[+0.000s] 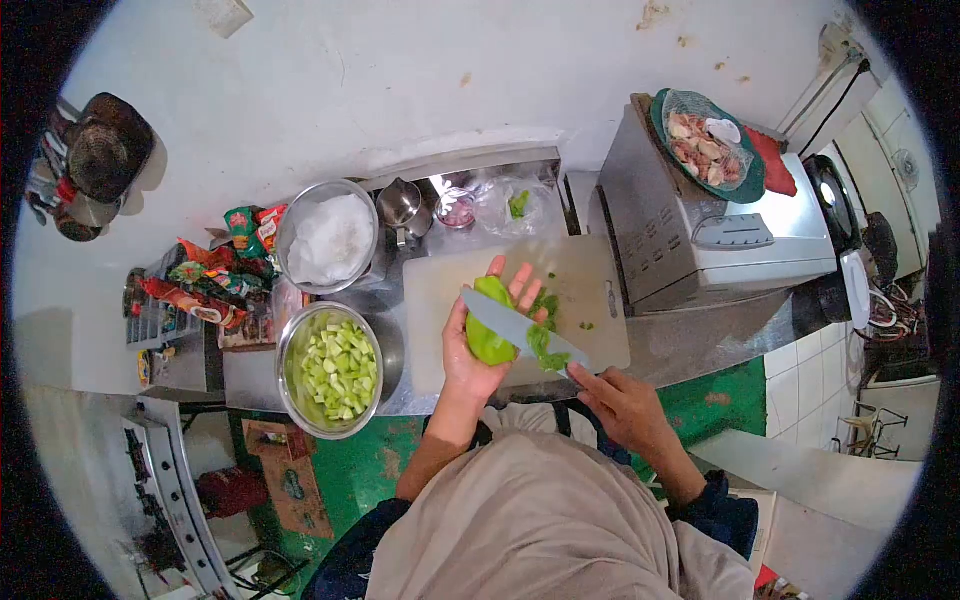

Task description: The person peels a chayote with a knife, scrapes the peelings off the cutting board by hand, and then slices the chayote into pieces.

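Over the white cutting board (440,285), my left hand (476,368) cradles a bright green bell pepper (492,345) in its palm, with several fingers stretched upward behind it. My right hand (625,408) is wrapped around the handle of a kitchen knife (497,318). The broad blade lies across the front of the pepper, overlapping it in this view. Green leafy-looking pieces (547,350) cling to the blade near the handle. More green scraps (587,326) are scattered on the board, partly behind my left fingers.
Left of the board stand a metal bowl of chopped pale-green pieces (340,370) and a bowl with a white plastic bag (330,238). Behind are a metal jug (401,207), a small bowl (456,210) and a clear bag (540,205). A silver appliance (660,235) borders the right.
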Action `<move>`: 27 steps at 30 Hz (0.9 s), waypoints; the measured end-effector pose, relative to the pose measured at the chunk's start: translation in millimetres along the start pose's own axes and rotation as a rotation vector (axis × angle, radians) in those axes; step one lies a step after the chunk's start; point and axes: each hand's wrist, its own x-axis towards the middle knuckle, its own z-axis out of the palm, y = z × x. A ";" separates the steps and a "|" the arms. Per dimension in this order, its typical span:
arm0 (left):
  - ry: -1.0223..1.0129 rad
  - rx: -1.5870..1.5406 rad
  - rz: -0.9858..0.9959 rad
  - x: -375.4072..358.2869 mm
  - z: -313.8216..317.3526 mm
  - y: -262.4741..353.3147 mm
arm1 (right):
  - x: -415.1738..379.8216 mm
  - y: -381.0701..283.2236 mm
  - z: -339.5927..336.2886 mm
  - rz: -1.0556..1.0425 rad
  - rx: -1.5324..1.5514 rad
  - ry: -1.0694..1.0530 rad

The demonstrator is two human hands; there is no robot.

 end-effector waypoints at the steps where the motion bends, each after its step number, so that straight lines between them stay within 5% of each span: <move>1: 0.006 -0.007 -0.002 -0.2 -0.4 0.0 | -0.3 -0.1 0.6 0.026 0.032 -0.002; 6: 0.021 -0.076 -0.023 -2.6 0.5 1.0 | -3.1 -1.0 3.3 0.156 0.187 0.033; 27: -0.020 0.030 -0.027 -1.1 1.3 -9.1 | -15.8 -5.0 0.6 -0.060 -0.031 0.072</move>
